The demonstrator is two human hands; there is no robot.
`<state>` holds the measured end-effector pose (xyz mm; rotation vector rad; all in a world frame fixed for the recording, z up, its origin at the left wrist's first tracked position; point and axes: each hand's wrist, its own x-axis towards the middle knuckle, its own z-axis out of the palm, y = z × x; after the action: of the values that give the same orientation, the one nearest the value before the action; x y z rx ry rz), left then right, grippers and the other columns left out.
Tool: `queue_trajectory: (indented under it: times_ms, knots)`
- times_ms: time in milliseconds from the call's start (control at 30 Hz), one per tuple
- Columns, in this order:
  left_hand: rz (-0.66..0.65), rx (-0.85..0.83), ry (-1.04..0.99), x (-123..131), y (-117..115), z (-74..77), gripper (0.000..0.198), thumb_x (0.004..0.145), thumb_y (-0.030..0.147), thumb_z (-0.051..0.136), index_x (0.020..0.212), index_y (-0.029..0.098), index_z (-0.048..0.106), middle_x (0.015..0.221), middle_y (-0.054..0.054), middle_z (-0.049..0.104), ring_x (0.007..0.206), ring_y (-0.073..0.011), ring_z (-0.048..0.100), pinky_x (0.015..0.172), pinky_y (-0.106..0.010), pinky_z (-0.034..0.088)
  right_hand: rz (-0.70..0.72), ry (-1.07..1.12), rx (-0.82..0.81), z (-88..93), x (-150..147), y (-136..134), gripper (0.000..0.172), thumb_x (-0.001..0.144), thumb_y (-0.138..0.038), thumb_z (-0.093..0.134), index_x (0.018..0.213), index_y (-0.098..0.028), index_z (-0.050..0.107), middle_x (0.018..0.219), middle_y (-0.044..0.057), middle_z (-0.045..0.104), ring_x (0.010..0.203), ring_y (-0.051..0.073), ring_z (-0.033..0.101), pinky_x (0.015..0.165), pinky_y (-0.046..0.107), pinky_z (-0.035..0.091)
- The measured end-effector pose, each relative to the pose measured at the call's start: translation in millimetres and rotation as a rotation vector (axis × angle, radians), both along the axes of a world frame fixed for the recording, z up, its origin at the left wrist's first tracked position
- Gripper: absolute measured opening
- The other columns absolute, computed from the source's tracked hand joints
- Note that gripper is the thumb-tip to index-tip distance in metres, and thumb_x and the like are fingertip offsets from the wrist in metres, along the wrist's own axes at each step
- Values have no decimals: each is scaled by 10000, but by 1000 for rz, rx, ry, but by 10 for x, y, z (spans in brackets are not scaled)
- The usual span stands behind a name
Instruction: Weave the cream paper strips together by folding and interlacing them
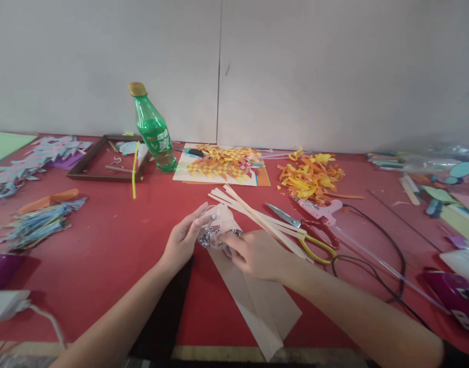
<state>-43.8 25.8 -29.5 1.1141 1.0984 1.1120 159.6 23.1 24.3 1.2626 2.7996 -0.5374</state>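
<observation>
My left hand [185,236] grips the left side of a small clear plastic container [227,221], thumb and fingers at its rim. Small black-and-white pieces that look like googly eyes [205,239] lie inside it. My right hand [257,253] reaches in from the right, index finger extended into the container and the others curled; whatever is at its fingertips is hidden. Under my hands lie beige paper sheets [253,306]. Just beyond, pale paper strips [257,214] fan out beside scissors with red handles [320,232] and a yellow-handled pair [318,249].
A green bottle [155,135] stands at the back by a brown frame [75,171]. Orange and yellow paper pieces [311,176] are heaped behind the pink glue gun [322,209], whose black cord [401,266] loops right. Blue strips [46,222] lie left.
</observation>
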Motion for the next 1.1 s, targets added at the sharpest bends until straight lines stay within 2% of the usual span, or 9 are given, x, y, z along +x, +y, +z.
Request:
queue_trajectory:
  times_ms: [200, 333, 500, 700, 833, 933, 1100]
  knots:
    - [-11, -34, -167, -25, 6, -76, 564, 919, 433, 534, 1409, 168, 444, 1319, -154, 597, 1230, -285, 557, 1039, -428, 456, 0, -21, 0, -1, -45, -11, 377, 855, -228, 490, 1226, -219, 557, 755, 53, 698, 619, 185, 597, 514, 275, 217]
    - [-38, -65, -253, -26, 1, -79, 570, 915, 422, 549, 1423, 191, 432, 1330, -164, 582, 1214, -314, 563, 1015, -453, 474, 2, -56, 24, -29, -45, -16, 380, 870, -227, 467, 1245, -213, 527, 776, 60, 697, 606, 183, 595, 510, 280, 197]
    - [-81, -49, -195, -11, -11, -23, 655, 836, 314, 684, 1427, 218, 419, 1339, -147, 573, 1234, -314, 539, 976, -407, 512, -20, -80, 7, -90, -58, -25, 263, 875, -224, 443, 1115, -185, 543, 711, 46, 669, 537, 154, 537, 500, 276, 181]
    - [-79, 44, -148, 5, -3, 18, 628, 856, 315, 655, 1430, 231, 414, 1396, -138, 515, 1203, -285, 576, 999, -399, 495, -60, -40, -41, -25, -7, -9, 212, 858, -228, 463, 1042, -192, 561, 714, 35, 672, 563, 155, 552, 511, 268, 190]
    - [-86, 63, -131, 7, 5, 33, 601, 871, 318, 634, 1427, 231, 422, 1407, -134, 505, 1220, -275, 565, 1041, -408, 456, -103, -23, -22, -6, 26, 5, 271, 843, -212, 465, 1090, -200, 576, 694, 34, 678, 560, 162, 561, 513, 274, 185]
    - [-115, 79, -129, 6, 1, 30, 581, 881, 311, 622, 1425, 247, 426, 1431, -131, 478, 1213, -276, 570, 1036, -401, 461, -75, 31, -19, -56, 12, 17, 362, 835, -198, 467, 1181, -251, 559, 711, 21, 686, 574, 165, 570, 520, 268, 194]
    - [-162, 148, -142, 0, -8, -6, 601, 883, 280, 622, 1439, 282, 395, 1470, -130, 421, 1211, -285, 569, 978, -377, 512, -90, 35, -26, -109, -5, 27, 341, 818, -200, 475, 1140, -240, 579, 719, 25, 695, 575, 171, 579, 507, 263, 192]
